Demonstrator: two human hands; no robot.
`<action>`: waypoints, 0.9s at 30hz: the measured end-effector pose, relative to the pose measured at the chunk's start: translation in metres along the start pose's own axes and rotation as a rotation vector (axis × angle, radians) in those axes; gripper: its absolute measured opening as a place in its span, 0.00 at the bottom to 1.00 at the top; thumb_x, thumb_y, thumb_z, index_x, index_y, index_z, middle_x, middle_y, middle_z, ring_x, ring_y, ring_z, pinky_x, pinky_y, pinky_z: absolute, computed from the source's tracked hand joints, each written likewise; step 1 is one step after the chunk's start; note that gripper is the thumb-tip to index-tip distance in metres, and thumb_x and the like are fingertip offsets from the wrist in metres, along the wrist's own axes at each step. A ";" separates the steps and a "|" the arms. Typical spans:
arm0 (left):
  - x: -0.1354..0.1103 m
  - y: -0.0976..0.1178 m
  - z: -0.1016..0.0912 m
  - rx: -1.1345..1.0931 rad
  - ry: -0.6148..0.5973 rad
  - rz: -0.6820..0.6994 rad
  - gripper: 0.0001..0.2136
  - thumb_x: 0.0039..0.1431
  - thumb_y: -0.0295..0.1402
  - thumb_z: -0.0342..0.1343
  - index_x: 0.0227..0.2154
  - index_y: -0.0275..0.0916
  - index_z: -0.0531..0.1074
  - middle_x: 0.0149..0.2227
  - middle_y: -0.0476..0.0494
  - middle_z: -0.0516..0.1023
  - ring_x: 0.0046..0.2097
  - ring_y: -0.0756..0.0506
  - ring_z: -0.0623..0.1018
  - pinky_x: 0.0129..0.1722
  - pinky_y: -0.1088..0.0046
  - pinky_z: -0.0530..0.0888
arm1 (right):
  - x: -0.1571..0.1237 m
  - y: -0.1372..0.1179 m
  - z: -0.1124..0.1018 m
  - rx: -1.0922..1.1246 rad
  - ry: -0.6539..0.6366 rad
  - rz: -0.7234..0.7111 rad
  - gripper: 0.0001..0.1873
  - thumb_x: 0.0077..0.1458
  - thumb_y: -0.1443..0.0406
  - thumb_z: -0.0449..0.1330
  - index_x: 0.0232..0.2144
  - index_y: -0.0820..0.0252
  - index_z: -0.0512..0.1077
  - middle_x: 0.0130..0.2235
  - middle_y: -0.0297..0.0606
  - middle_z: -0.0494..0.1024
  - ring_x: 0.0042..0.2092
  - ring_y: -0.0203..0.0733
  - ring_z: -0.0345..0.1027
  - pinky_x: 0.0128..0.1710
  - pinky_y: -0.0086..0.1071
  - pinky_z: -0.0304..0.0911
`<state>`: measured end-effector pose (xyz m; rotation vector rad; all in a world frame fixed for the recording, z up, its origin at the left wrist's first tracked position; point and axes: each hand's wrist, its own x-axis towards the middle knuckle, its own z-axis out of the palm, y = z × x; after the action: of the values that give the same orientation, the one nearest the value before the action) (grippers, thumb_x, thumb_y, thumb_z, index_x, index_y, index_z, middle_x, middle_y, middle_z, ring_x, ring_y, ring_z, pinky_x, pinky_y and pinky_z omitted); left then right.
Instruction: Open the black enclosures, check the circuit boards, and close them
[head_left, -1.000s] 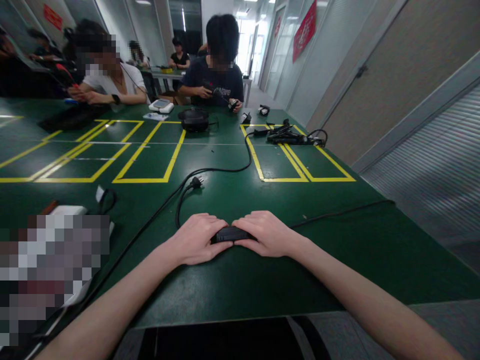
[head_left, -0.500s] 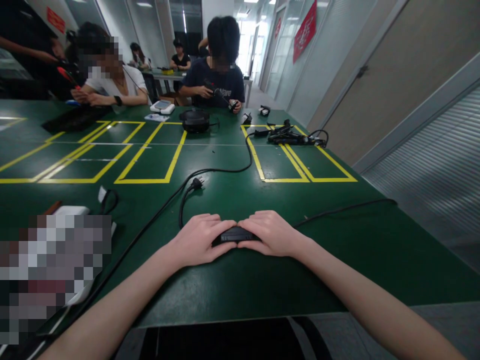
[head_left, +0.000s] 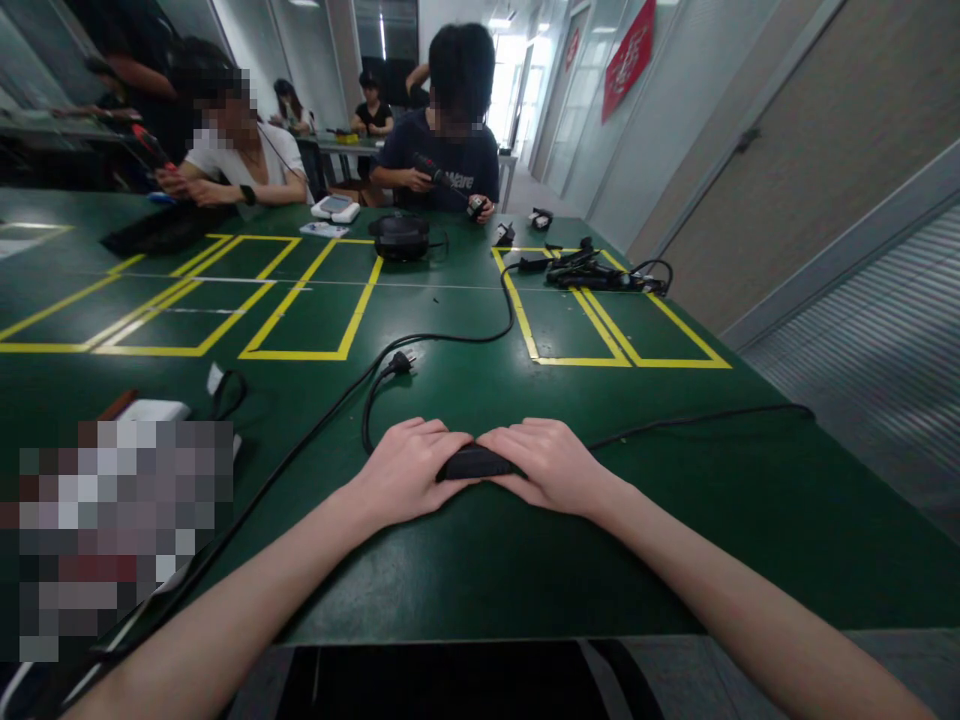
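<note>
A small black box-like device (head_left: 474,464) lies on the green table (head_left: 465,560) near the front edge. My left hand (head_left: 409,468) covers its left end and my right hand (head_left: 546,462) covers its right end, fingers curled over the top and meeting above it. Only the front face of the device shows between my thumbs. A black cable (head_left: 697,420) runs from under my right hand toward the right edge. Another black cord with a plug (head_left: 400,364) lies just beyond my left hand.
Yellow tape rectangles (head_left: 311,300) mark the table's middle. A black round appliance (head_left: 400,238) and a heap of black adapters and cables (head_left: 592,273) lie farther back. Two seated people (head_left: 450,150) work at the far end. A white item (head_left: 154,410) lies at left.
My hands stay on the device, which has tipped so less of its front face shows. The camera has shifted slightly, moving the scene a little to the right.
</note>
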<state>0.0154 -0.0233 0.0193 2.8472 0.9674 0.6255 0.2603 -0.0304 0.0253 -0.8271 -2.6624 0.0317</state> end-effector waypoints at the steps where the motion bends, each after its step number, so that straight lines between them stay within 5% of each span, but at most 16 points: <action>1: 0.000 -0.001 0.001 0.005 -0.019 0.007 0.13 0.69 0.42 0.57 0.46 0.37 0.76 0.37 0.43 0.83 0.38 0.42 0.81 0.39 0.65 0.72 | 0.000 0.000 0.001 0.030 0.005 0.018 0.13 0.71 0.58 0.55 0.48 0.61 0.73 0.41 0.43 0.82 0.37 0.44 0.76 0.37 0.35 0.64; 7: -0.001 -0.002 0.002 0.038 -0.055 0.071 0.09 0.68 0.36 0.56 0.44 0.36 0.75 0.34 0.44 0.80 0.36 0.43 0.79 0.38 0.66 0.69 | 0.001 -0.002 -0.004 0.382 -0.062 0.149 0.17 0.61 0.59 0.65 0.50 0.59 0.71 0.42 0.41 0.81 0.42 0.44 0.76 0.41 0.34 0.67; 15: -0.001 0.003 0.006 0.072 -0.095 0.138 0.10 0.65 0.36 0.57 0.43 0.35 0.75 0.39 0.38 0.84 0.39 0.41 0.79 0.43 0.62 0.69 | 0.002 -0.004 -0.012 1.079 -0.345 0.514 0.22 0.55 0.54 0.69 0.39 0.55 0.62 0.30 0.25 0.70 0.25 0.32 0.67 0.23 0.24 0.59; 21: 0.000 0.006 0.002 0.039 0.118 0.138 0.21 0.70 0.36 0.53 0.62 0.33 0.68 0.49 0.33 0.83 0.48 0.38 0.81 0.49 0.58 0.73 | 0.007 -0.008 -0.020 0.995 -0.069 0.487 0.18 0.54 0.53 0.69 0.32 0.60 0.69 0.33 0.31 0.73 0.29 0.31 0.62 0.27 0.25 0.59; 24: 0.001 0.007 -0.006 0.023 0.324 0.130 0.27 0.70 0.35 0.55 0.68 0.37 0.60 0.61 0.32 0.77 0.59 0.36 0.77 0.61 0.52 0.69 | 0.003 0.004 -0.038 1.002 0.097 0.572 0.21 0.50 0.51 0.71 0.30 0.59 0.69 0.33 0.33 0.76 0.27 0.31 0.62 0.23 0.25 0.58; 27: -0.002 0.006 -0.009 -0.030 0.414 0.165 0.26 0.69 0.31 0.55 0.68 0.40 0.61 0.60 0.35 0.78 0.60 0.39 0.78 0.62 0.54 0.71 | -0.005 0.029 -0.062 0.975 0.366 0.743 0.23 0.46 0.50 0.73 0.29 0.56 0.66 0.27 0.31 0.77 0.18 0.28 0.50 0.15 0.23 0.46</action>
<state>0.0142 -0.0296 0.0280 2.8470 0.7552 1.2711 0.3012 -0.0139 0.0783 -1.2027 -1.5412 1.1172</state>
